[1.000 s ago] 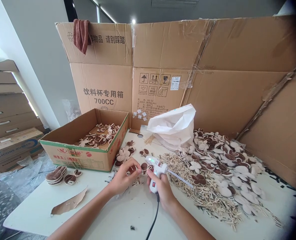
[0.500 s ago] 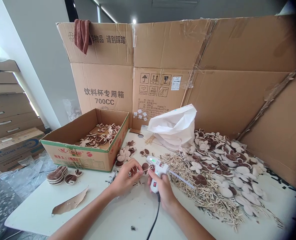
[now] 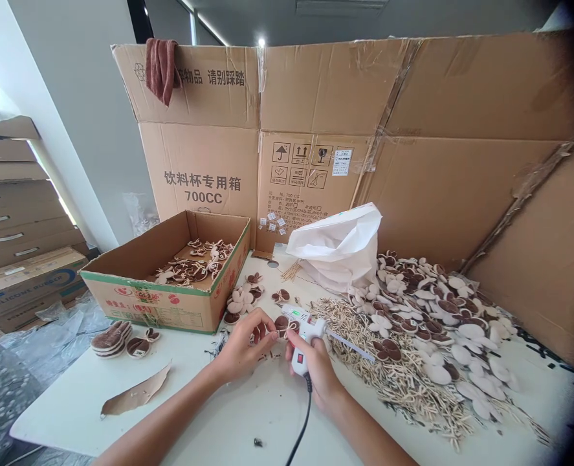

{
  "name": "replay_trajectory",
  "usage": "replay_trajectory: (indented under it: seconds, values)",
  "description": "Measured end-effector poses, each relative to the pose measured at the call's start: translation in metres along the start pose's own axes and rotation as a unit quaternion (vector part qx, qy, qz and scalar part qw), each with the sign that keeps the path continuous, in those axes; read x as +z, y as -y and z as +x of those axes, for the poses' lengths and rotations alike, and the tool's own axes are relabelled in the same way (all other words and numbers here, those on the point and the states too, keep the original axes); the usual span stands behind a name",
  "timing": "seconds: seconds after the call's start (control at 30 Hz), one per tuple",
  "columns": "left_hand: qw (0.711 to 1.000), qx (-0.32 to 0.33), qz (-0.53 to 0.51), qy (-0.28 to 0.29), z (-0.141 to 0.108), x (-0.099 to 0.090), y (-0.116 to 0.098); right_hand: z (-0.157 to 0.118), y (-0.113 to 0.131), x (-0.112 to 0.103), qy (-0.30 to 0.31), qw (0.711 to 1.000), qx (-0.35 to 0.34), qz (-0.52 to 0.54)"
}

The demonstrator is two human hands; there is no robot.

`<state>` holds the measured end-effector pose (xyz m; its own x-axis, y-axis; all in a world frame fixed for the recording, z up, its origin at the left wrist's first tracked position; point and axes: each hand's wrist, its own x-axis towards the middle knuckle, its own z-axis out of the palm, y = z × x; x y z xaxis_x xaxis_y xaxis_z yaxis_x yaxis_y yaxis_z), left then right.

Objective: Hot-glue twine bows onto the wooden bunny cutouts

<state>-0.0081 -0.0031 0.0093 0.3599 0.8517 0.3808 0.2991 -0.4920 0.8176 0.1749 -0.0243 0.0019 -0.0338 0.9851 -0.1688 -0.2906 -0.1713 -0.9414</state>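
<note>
Your left hand [image 3: 242, 346] pinches a fuzzy brown bow-shaped piece [image 3: 262, 332] at lower centre of the frame; your right hand [image 3: 316, 372] clenches a white plastic glue gun [image 3: 303, 330] just beside it, above the smooth white surface [image 3: 219, 414].

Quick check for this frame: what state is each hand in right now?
Left hand: closed, fingers pinching a small brown-and-cream craft piece.
Right hand: closed, gripping a hot glue gun.
</note>
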Motion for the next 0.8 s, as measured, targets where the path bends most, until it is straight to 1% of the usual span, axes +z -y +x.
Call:
replay_trajectory:
  seconds: [0.3, 0.6, 0.8]
  values:
    - [1.000, -0.013, -0.011, -0.011, 0.0004, 0.0005, -0.0004, 0.0041, -0.0072, -0.0049, 0.030, 0.999, -0.011, -0.033]
    - [0.995, -0.058, -0.082, -0.005, 0.0024, 0.0011, 0.0040, 0.0014, -0.0057, -0.0028, 0.028, 0.999, -0.014, -0.040]
    - [0.991, -0.073, -0.109, 0.003, 0.0015, 0.0019, 0.0062, 0.0007, -0.0036, -0.0027, 0.034, 0.998, -0.008, -0.043]
